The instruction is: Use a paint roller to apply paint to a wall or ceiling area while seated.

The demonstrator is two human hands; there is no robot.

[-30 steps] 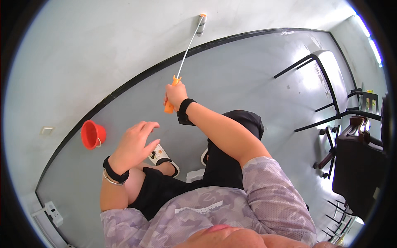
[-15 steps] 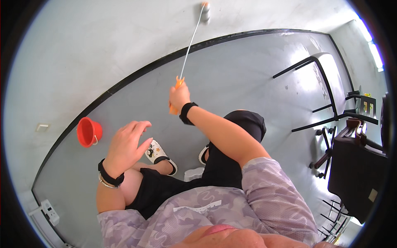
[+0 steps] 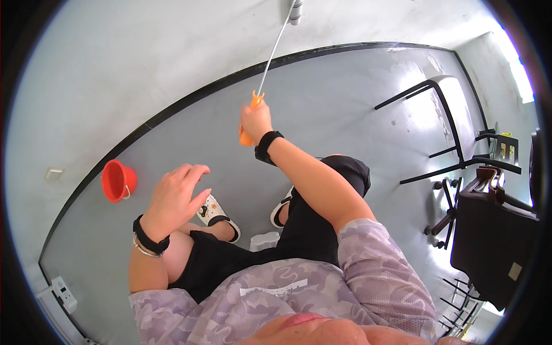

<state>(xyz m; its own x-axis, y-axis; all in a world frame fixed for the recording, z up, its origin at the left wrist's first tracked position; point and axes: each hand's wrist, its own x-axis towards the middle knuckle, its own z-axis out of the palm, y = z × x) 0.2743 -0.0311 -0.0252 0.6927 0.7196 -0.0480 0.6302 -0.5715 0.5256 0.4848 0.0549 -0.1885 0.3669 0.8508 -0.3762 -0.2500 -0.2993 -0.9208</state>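
My right hand (image 3: pixel 257 119) is closed round the orange handle of a paint roller (image 3: pixel 275 54). From the handle a thin metal rod runs up to a grey-white roller head (image 3: pixel 296 12) at the wall (image 3: pixel 172 57), partly cut off by the top of the view. Held in the air over my left leg, my left hand (image 3: pixel 173 198) has its fingers loosely bent and apart, with nothing in them. A red bucket (image 3: pixel 131 177) with a pale handle stands on the floor to its left, close to the wall.
Black skirting (image 3: pixel 172 114) lines the wall's foot. At the right are a white chair with black legs (image 3: pixel 460 109) and a dark wheeled chair (image 3: pixel 491 241). A white power strip (image 3: pixel 64 294) lies at lower left. Something white (image 3: pixel 264 241) sits beneath me, between my shoes.
My right hand has moved slightly up and to the right with the paint roller, and the roller head has shifted up the wall. My left hand keeps nearly the same pose.
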